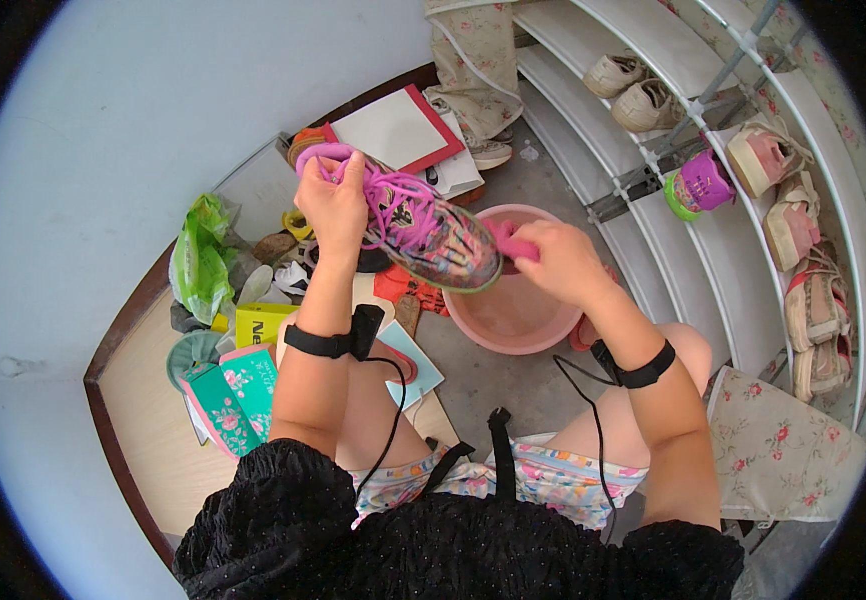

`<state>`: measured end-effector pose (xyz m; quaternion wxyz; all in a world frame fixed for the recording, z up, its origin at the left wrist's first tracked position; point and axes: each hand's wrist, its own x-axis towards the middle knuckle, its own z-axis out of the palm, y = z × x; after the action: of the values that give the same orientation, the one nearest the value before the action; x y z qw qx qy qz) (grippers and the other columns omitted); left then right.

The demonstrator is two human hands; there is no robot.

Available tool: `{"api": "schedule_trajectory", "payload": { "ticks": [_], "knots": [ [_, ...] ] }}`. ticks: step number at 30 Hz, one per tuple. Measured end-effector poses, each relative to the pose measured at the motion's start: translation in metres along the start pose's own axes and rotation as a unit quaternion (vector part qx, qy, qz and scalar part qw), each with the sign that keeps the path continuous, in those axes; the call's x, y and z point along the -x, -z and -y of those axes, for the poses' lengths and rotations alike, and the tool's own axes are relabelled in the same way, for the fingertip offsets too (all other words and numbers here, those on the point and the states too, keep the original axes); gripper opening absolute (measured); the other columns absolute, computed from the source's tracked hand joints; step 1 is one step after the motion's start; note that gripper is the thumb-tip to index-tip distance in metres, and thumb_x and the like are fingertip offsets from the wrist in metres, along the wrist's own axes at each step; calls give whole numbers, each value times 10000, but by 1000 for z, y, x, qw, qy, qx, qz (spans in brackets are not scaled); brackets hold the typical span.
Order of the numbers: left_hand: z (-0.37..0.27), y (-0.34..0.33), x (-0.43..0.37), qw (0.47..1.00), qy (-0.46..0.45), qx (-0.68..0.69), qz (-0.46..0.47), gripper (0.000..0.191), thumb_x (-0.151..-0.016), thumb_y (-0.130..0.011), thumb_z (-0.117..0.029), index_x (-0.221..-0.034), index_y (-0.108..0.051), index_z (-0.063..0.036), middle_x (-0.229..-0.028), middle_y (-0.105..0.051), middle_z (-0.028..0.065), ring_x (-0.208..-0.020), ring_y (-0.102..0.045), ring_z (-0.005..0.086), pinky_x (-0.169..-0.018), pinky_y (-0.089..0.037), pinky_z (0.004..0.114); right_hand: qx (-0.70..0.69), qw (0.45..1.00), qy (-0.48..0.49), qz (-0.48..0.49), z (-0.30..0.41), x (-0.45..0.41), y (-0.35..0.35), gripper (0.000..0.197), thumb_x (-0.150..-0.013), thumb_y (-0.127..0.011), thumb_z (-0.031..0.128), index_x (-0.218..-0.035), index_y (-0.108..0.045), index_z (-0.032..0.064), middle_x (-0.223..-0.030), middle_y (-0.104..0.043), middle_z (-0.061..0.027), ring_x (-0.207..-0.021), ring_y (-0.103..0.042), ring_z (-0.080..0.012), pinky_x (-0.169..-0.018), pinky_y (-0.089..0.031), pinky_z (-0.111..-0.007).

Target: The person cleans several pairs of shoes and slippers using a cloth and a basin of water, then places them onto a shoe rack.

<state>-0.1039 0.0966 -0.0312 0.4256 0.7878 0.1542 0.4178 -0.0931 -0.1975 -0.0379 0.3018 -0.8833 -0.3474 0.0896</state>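
Observation:
My left hand [334, 201] grips a multicoloured sneaker [433, 232] with purple laces by its collar and tongue, holding it up with the toe pointing right. My right hand [556, 259] is closed around a bright pink cloth [508, 241], which lies against or very near the toe; the overlap hides whether they touch. Below and behind the toe, a pink plastic basin [519, 346] with cloudy water stands on the grey floor. Part of its rim is hidden by my right hand and the sneaker.
A white shoe rack [710, 255] curves along the right, holding several sneakers [767, 157] and a purple and green container [703, 184]. At left are a green plastic bag [204, 259], a yellow box [256, 326] and a floral green box [234, 397]. A red-edged white box [391, 127] lies beyond the sneaker.

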Motion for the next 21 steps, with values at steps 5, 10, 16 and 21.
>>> {"api": "schedule_trajectory", "payload": {
  "ticks": [5, 10, 16, 21],
  "knots": [
    [-16, -14, 14, 998, 13, 32, 48, 291, -798, -733, -196, -691, -539, -7, -592, -543, 41, -560, -481, 115, -544, -422, 307, -41, 977, 15, -208, 13, -12, -9, 384, -733, -679, 115, -1109, -623, 59, -1067, -596, -142, -980, -562, -342, -831, -477, -413],
    [-26, -24, 22, 993, 20, 117, -27, 265, -837, -714, -161, -721, -521, -22, -651, -555, 25, -602, -490, 96, -558, -424, 270, 100, 980, 70, -156, 21, -15, -25, 489, -690, -717, 105, -1168, -615, 92, -1111, -533, -114, -1020, -516, -311, -844, -482, -402],
    [-16, -12, 16, 992, 30, 113, -47, 235, -851, -707, -149, -742, -531, -39, -694, -569, 0, -624, -496, 75, -577, -428, 235, 99, 983, 96, -122, 22, -8, -21, 420, -690, -716, 123, -1104, -651, 84, -1014, -545, -104, -979, -529, -296, -823, -486, -398],
    [1, -5, 10, 997, 15, 56, -58, 204, -848, -706, -141, -746, -563, -38, -712, -584, -10, -644, -506, 69, -588, -426, 225, 135, 988, 52, -53, 13, 4, -19, 341, -696, -720, 164, -1022, -671, 76, -980, -567, -103, -978, -543, -307, -805, -492, -400]
  ]
}}
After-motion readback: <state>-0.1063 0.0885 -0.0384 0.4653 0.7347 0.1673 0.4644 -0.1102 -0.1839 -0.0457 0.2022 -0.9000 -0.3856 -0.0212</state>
